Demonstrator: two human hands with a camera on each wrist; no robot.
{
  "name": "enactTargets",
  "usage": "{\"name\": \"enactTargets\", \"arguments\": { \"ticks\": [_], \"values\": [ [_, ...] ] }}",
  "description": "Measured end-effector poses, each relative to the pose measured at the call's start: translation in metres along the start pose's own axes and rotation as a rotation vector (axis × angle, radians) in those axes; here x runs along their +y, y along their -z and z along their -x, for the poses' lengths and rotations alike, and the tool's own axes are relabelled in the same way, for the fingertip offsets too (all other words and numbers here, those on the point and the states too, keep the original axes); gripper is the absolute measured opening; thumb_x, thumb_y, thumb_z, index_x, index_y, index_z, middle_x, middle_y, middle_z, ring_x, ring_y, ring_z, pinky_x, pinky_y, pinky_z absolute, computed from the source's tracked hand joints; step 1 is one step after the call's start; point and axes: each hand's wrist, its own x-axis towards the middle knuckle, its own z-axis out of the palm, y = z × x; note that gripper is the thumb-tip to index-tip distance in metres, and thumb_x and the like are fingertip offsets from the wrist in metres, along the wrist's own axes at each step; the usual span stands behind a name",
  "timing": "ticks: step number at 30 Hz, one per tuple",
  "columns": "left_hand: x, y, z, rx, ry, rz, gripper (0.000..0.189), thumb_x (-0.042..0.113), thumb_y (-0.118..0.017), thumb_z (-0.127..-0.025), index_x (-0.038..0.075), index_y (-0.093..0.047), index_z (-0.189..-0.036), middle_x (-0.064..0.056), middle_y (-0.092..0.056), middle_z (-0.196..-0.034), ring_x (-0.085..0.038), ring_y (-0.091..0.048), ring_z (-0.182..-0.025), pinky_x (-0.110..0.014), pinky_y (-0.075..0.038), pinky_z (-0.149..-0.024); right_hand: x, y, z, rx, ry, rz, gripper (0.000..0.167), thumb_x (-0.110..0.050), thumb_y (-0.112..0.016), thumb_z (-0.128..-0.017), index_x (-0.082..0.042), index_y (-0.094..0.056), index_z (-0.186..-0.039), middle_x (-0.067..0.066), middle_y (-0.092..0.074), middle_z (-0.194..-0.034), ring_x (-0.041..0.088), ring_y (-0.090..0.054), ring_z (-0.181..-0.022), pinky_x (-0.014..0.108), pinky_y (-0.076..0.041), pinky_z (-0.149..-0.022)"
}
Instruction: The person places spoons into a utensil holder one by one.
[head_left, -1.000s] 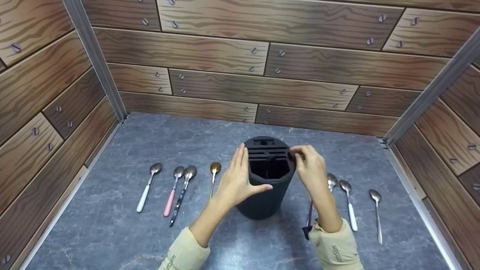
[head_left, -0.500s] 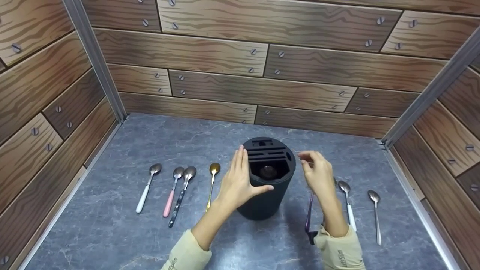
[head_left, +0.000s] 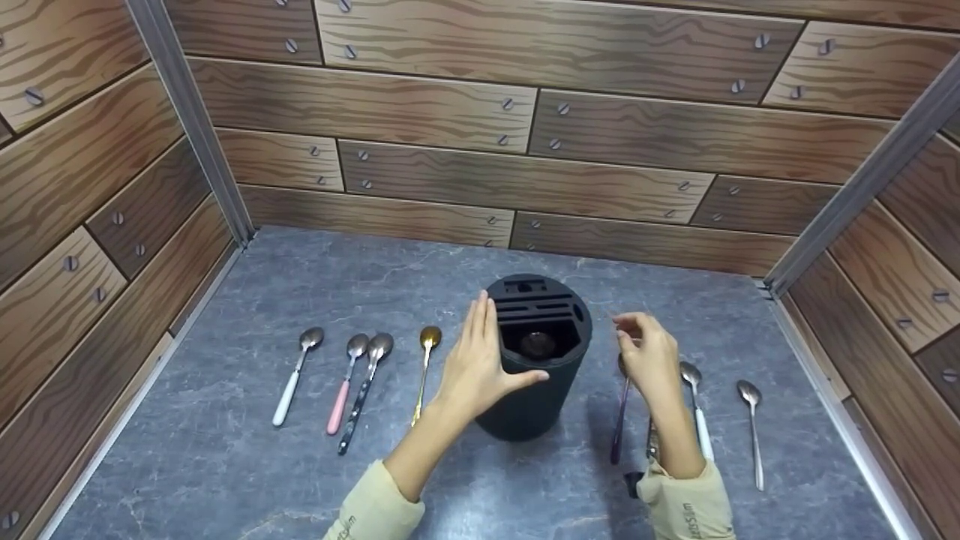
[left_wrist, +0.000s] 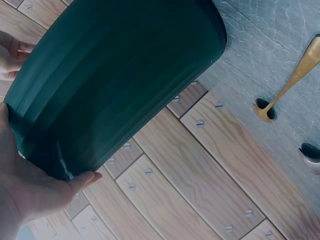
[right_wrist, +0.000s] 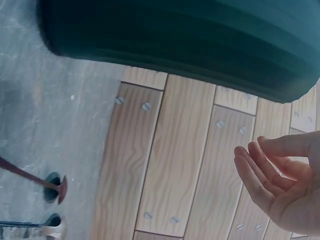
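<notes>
Black holder [head_left: 531,401], touched by straight left fingers [head_left: 478,326], obscures a spoon [head_left: 537,345]; loose right fingers [head_left: 641,323] are empty.

We list one blue-grey surface [head_left: 187,465], veined like marble, filling the lower frame of the head view. Behind it we record a plank-patterned back wall [head_left: 435,169], brown, with slotted screw heads [head_left: 563,109]; matching left wall [head_left: 67,187] and right wall [head_left: 900,277]; grey left post [head_left: 196,127], upper left; grey right post [head_left: 870,182], upper right; pale edging [head_left: 859,442], lower right.
</notes>
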Motion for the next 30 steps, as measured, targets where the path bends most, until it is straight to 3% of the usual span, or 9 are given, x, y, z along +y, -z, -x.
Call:
{"name": "enactTargets", "arguments": {
  "ticks": [6,16,21,26,30],
  "values": [
    [0.001,0.001,0.0,-0.001,-0.01,-0.022,0.119,0.073,-0.06,-0.065,-0.008,-0.019,-0.142,-0.02,-0.014,-0.149,-0.032,-0.016,-0.135,-0.04,-0.029,-0.102,0.013,-0.003,0.003,0.018,-0.025,0.036,0.014,0.007,-0.059,-0.081,0.004,-0.065,-0.094,0.019,-0.063,-0.09,0.033,-0.062,-0.084,0.042,-0.049,-0.075],
    [0.0,0.011,0.0,-0.009,-0.06,-0.102,0.116,0.072,-0.061,-0.065,-0.01,-0.026,-0.139,-0.023,-0.022,-0.145,-0.034,-0.024,-0.132,-0.041,-0.037,-0.096,0.035,-0.01,0.007,-0.005,-0.095,0.061,0.015,0.005,-0.058,-0.081,0.004,-0.065,-0.094,0.019,-0.064,-0.089,0.033,-0.063,-0.083,0.044,-0.046,-0.076],
    [-0.004,0.011,-0.004,0.027,-0.095,-0.137,0.117,0.074,-0.061,-0.062,-0.011,-0.031,-0.136,-0.024,-0.029,-0.142,-0.033,-0.024,-0.132,-0.04,-0.034,-0.099,0.047,-0.014,0.008,-0.014,-0.108,0.072,0.016,0.005,-0.058,-0.08,0.006,-0.065,-0.094,0.022,-0.064,-0.089,0.035,-0.062,-0.083,0.045,-0.046,-0.077],
    [-0.009,0.009,-0.007,0.008,-0.127,-0.155,0.119,0.076,-0.058,-0.063,-0.009,-0.027,-0.139,-0.022,-0.022,-0.146,-0.03,-0.016,-0.135,-0.036,-0.023,-0.105,0.062,-0.017,0.01,-0.069,-0.143,0.114,0.016,0.004,-0.058,-0.079,0.008,-0.063,-0.095,0.023,-0.063,-0.088,0.038,-0.061,-0.084,0.048,-0.044,-0.076],
    [-0.009,0.008,-0.007,0.005,-0.145,-0.154,0.118,0.076,-0.057,-0.064,-0.009,-0.025,-0.14,-0.021,-0.02,-0.147,-0.029,-0.015,-0.136,-0.035,-0.022,-0.105,0.075,-0.02,0.013,-0.133,-0.179,0.163,0.018,0.002,-0.059,-0.078,0.008,-0.061,-0.095,0.022,-0.063,-0.084,0.038,-0.059,-0.082,0.049,-0.042,-0.074]
  ]
}}
